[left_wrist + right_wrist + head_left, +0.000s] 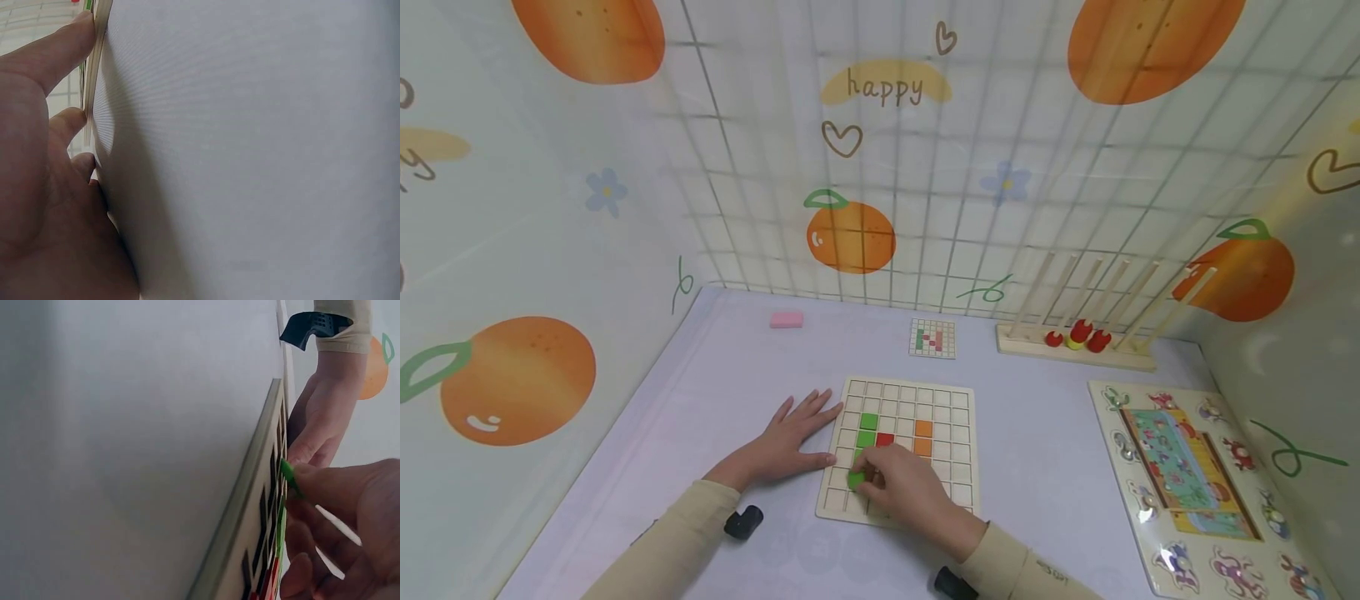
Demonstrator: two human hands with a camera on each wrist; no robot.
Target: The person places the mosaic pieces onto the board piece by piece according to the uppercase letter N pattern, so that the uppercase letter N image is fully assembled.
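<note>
A wooden grid board (951, 408) lies on the table. My right hand (913, 492) is over its lower part, pinching a small green square tile (289, 472) between thumb and finger. In the right wrist view that tile stands tilted at the board's surface. Several green tiles (868, 421) form a column on the board's left side. Beside them is a red tile (885, 438), and orange tiles (923, 428) sit farther right. My right hand hides part of the board. With fingers spread, my left hand (782, 443) touches the board's left edge.
Behind the board lies a small pattern card (933, 339), with a pink block (786, 320) to its left. A wooden peg rack (1075, 350) with red and yellow beads stands back right. A picture puzzle board (1198, 492) lies at the right.
</note>
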